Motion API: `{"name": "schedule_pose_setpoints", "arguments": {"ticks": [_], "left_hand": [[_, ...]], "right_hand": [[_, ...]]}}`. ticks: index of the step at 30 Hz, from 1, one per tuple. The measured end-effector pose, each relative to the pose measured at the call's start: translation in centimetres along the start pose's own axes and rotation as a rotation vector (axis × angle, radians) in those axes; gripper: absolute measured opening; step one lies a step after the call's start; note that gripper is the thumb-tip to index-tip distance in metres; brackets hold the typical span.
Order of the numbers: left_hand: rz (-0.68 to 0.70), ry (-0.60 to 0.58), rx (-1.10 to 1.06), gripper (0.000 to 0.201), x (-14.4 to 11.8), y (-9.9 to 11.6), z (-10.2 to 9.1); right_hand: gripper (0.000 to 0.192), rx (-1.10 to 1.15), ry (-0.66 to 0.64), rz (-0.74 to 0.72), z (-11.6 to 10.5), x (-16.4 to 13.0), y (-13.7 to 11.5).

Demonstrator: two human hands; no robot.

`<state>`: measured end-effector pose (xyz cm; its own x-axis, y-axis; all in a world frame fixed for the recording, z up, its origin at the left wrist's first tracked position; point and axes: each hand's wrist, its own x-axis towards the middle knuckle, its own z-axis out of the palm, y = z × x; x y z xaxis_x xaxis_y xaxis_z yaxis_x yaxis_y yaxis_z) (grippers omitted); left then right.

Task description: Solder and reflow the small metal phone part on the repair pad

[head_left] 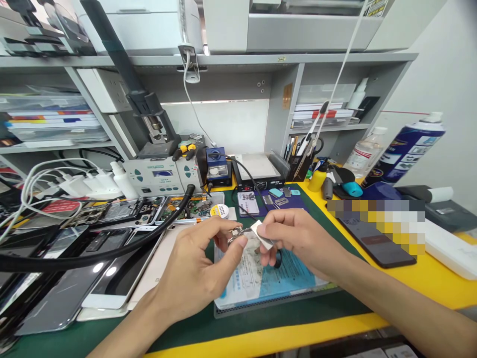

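**Two-Handed Pinch Above the Booklet**

We locate the work at the centre of the frame, above a blue-and-white booklet (278,286). The yellow bench edge (261,339) forms the lower boundary; a band of green mat (194,325) runs between it and the booklet. At left, phones (124,271) lie side by side near the left forearm, and a black hose (151,236) arches over them, restricting sideways room. At right, a dark phone (372,238) lies beyond the right forearm. Behind the right hand (296,236), a purple pad (300,201) bears small parts.

We observe the left hand (199,261) in a narrow pinch: thumb and forefinger hold a small circuit part (235,232), which projects right from the fingertips. The right hand pinches a white piece (257,228) under its thumb. The circuit part sits just left of the white piece; a short strip (248,230) spans the gap. We cannot tell whether it joins them.
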<state>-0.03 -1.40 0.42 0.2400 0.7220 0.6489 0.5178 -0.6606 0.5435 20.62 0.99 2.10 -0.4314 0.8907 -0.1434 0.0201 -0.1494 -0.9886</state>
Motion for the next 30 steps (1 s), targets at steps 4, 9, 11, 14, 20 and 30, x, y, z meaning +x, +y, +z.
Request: {"name": "schedule_pose_setpoints", "arguments": {"ticks": [4, 9, 11, 14, 20, 30], "left_hand": [[-0.053, -0.023, 0.004, 0.009, -0.05, 0.15, -0.14], [-0.071, -0.035, 0.0, 0.008, 0.05, 0.28, -0.14], [-0.081, -0.037, -0.002, 0.008, 0.09, 0.24, -0.12], [-0.114, -0.047, -0.013, 0.01, 0.09, 0.11, -0.12], [-0.227, -0.115, -0.135, 0.015, 0.08, -0.02, -0.37], [-0.316, -0.154, -0.332, 0.016, -0.47, -0.57, -0.37]], "right_hand": [[0.038, 0.041, -0.014, 0.021, 0.01, 0.03, -0.22], [0.04, 0.08, -0.032, 0.025, -0.1, 0.06, -0.19], [0.04, 0.094, -0.036, 0.027, -0.1, 0.14, -0.15], [0.04, 0.117, -0.047, 0.037, -0.03, 0.22, -0.18], [0.033, 0.15, 0.005, -0.058, -0.15, 0.03, -0.28], [0.038, 0.116, -0.056, -0.018, -0.4, 0.06, -0.27]]}}
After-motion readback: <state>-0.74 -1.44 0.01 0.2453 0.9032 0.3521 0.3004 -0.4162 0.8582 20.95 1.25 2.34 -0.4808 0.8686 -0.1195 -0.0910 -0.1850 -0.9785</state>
